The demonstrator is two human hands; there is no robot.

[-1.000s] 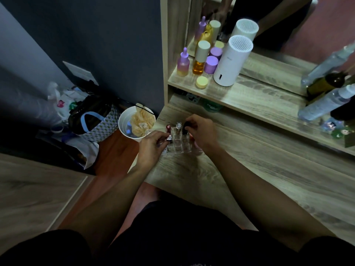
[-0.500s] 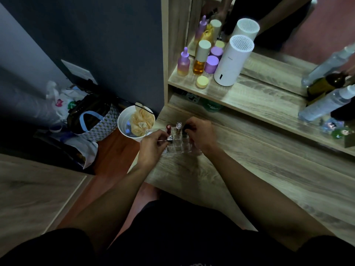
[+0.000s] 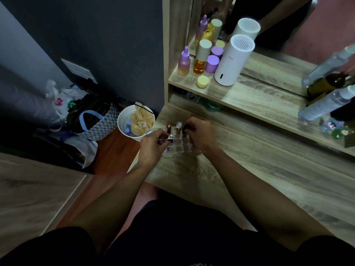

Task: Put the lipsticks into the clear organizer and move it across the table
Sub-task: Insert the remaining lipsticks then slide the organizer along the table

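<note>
So our left hand (image 3: 153, 144) is pinching a silver-capped lipstick (image 3: 170, 138) over a front slot of the clear organizer (image 3: 179, 144), while the right hand (image 3: 201, 134) curls around a dark-capped lipstick (image 3: 185, 129) at the back row. A red one (image 3: 168, 127) and a clear-topped one (image 3: 179, 125) already stand in it. Worry here: the organizer sits near the left edge of the wooden table (image 3: 249, 169), just beside the white bin (image 3: 126, 121), so a clumsy push probably tips it off. Both wrists bent down, forearms angled inward.
</note>
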